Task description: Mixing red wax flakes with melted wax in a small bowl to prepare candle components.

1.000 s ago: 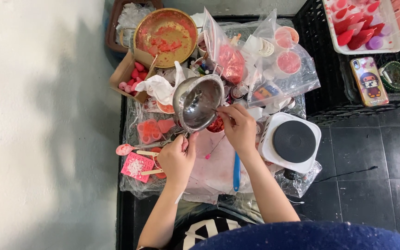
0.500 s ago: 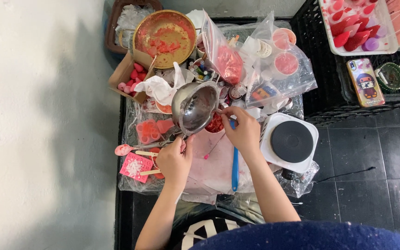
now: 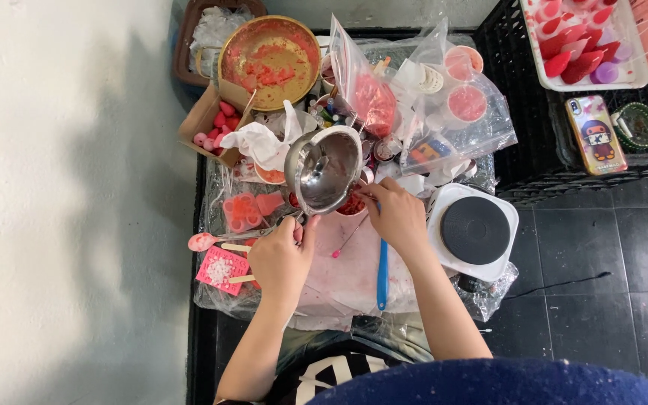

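My left hand point(image 3: 282, 259) grips the handle of a small steel pouring pot point(image 3: 322, 169) and holds it tilted over the work surface. My right hand point(image 3: 395, 214) is closed on a blue-handled tool point(image 3: 382, 274), its upper end at the pot's rim. Just under the pot's lip sits a small container of red material point(image 3: 351, 206). A pink silicone mould point(image 3: 221, 270) with wooden sticks lies left of my left hand, beside a pink spoon point(image 3: 202, 241).
A white hot plate point(image 3: 475, 230) stands at the right. Behind are a copper bowl with red residue point(image 3: 269, 63), plastic bags with pink cups point(image 3: 444, 105), a box of pink pieces point(image 3: 213, 127). A black crate point(image 3: 534, 157) carries a phone point(image 3: 595, 135) and a tray of red pieces point(image 3: 579, 45).
The pot has tipped a little further and shifted slightly right with my left hand. My right hand stays at the rim with the blue tool.
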